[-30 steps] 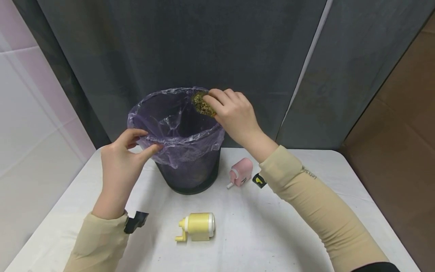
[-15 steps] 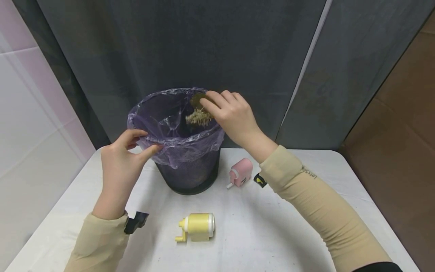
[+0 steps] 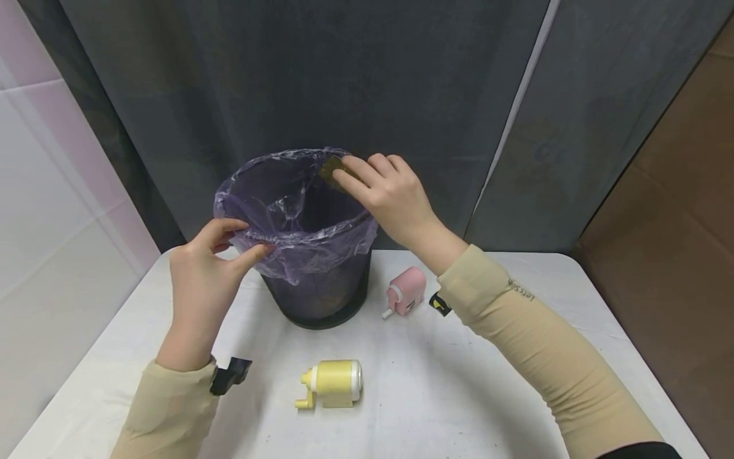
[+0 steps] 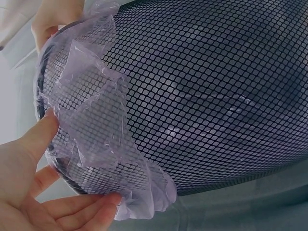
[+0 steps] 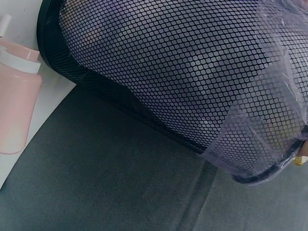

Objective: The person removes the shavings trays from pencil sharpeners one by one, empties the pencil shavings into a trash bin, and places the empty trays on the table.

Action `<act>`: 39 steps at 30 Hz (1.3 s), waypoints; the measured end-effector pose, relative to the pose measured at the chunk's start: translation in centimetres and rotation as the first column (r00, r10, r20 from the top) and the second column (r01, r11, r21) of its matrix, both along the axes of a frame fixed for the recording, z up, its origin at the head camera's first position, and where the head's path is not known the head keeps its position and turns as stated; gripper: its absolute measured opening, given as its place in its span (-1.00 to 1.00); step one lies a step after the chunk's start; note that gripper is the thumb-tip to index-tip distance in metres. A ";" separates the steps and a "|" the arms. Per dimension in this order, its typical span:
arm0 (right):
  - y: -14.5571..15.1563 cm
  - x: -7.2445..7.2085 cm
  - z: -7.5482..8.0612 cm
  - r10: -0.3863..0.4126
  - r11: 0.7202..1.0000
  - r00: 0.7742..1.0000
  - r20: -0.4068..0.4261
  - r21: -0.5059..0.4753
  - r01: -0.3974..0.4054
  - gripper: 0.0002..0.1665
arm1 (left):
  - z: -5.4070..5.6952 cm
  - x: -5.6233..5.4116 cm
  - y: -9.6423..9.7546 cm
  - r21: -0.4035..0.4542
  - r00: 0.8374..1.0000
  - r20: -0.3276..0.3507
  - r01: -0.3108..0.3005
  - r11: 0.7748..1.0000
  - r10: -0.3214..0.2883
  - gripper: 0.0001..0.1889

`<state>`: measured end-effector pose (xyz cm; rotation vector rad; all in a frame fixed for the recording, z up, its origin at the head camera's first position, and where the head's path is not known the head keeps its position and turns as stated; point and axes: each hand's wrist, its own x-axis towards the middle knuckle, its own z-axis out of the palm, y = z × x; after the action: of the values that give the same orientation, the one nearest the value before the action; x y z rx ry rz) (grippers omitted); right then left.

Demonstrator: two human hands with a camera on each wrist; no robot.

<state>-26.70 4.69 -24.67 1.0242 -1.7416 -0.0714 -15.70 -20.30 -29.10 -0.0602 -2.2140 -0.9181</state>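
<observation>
A black mesh trash bin (image 3: pixel 327 299) stands upright at the back of the table, lined with a purple translucent bag (image 3: pixel 321 252) folded over its rim. My left hand (image 3: pixel 201 271) pinches the bagged rim at the front left, thumb outside on the bag. Over the right part of the opening, my right hand (image 3: pixel 395 197) holds a small translucent yellow shavings container (image 3: pixel 331 169), tipped into the bin and mostly hidden by the fingers. In the right wrist view only a sliver of that container (image 5: pixel 299 160) shows at the right edge.
A yellow hand-crank pencil sharpener (image 3: pixel 335 382) lies on the white table (image 3: pixel 424 395) in front of the bin. A pink crank sharpener (image 3: pixel 409 290) is right of the bin, under my right forearm. A dark grey curtain (image 3: pixel 367 76) hangs behind.
The shavings have fallen out of the tilted container into the bin. My right hand has tipped slightly further left and down; my left hand has kept its place on the rim.
</observation>
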 end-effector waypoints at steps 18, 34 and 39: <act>0.1 -0.5 -0.3 0.064 0.998 0.995 -0.075 -0.009 -0.065 -0.60 | 0.1 -0.1 0.0 0.008 1.000 0.010 -0.003 1.000 0.003 -0.60; 0.4 -0.3 -0.6 0.080 0.997 0.992 -0.097 0.000 -0.080 -0.54 | 0.2 0.1 0.2 0.012 1.000 0.024 -0.009 1.000 0.008 -0.59; 0.5 -0.5 -0.9 0.093 0.995 0.989 -0.118 -0.007 -0.095 -0.53 | 0.1 0.1 0.2 0.010 1.000 0.020 -0.010 1.000 0.010 -0.60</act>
<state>-27.15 5.15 -25.54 1.0705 -1.5833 -0.0603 -15.56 -20.07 -29.00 -0.0351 -2.2263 -0.9278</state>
